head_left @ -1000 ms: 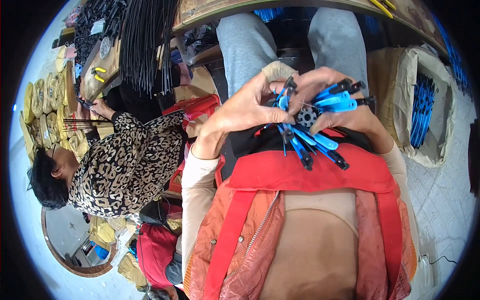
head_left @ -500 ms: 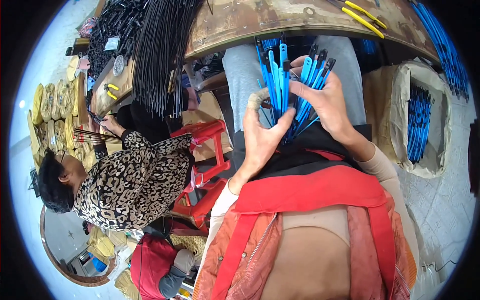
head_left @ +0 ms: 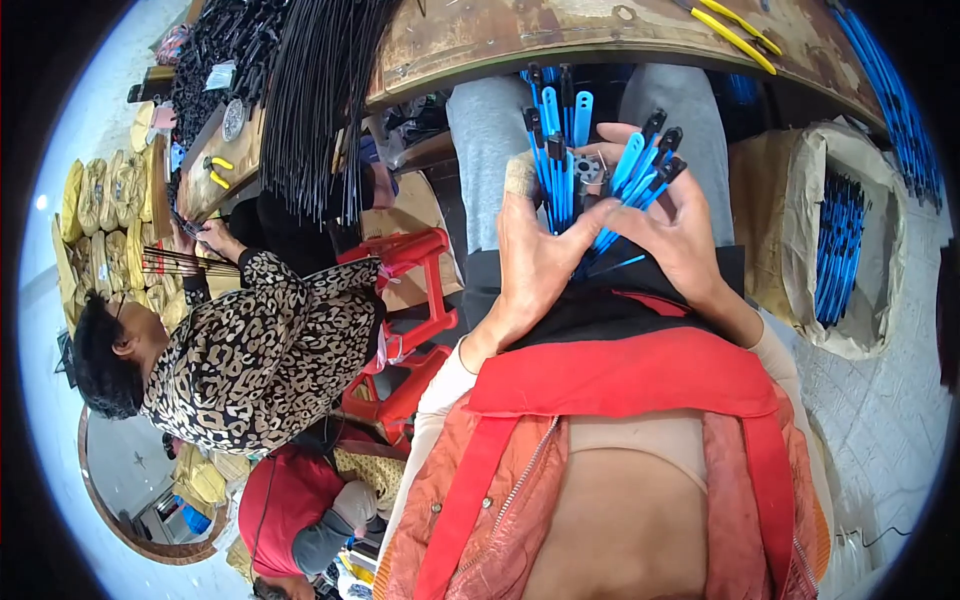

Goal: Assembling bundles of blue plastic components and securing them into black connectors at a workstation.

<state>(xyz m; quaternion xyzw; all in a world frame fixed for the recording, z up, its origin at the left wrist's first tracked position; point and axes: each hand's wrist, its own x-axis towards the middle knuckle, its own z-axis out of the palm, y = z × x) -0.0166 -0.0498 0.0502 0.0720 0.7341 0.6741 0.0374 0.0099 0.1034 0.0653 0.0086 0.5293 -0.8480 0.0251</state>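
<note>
Above my lap, my left hand (head_left: 537, 245) is closed around a bundle of thin blue strips with black tips (head_left: 562, 195); its index finger is wrapped in a pale covering. My right hand (head_left: 678, 238) grips a second cluster of these strips (head_left: 627, 172), fanned out to the right. The two thumbs nearly meet in front of the strips. Between the bundles shows a small clear round piece with a dark pattern (head_left: 588, 168), close to the right hand's fingers. The strips' lower ends are mostly hidden behind my hands.
A worn wooden table (head_left: 480, 45) lies ahead, with yellow-handled pliers (head_left: 735, 33) and more blue strips (head_left: 890, 110). At right stands a paper-lined container (head_left: 880, 300) of strips. Long black rods (head_left: 320, 120) overhang the left. A co-worker (head_left: 265, 350) sits left near a red stool (head_left: 430, 290).
The two bundles have spread further apart and tilted, baring the clear round piece between them. My right hand has moved slightly right and down, and both hands still hold the strips.
</note>
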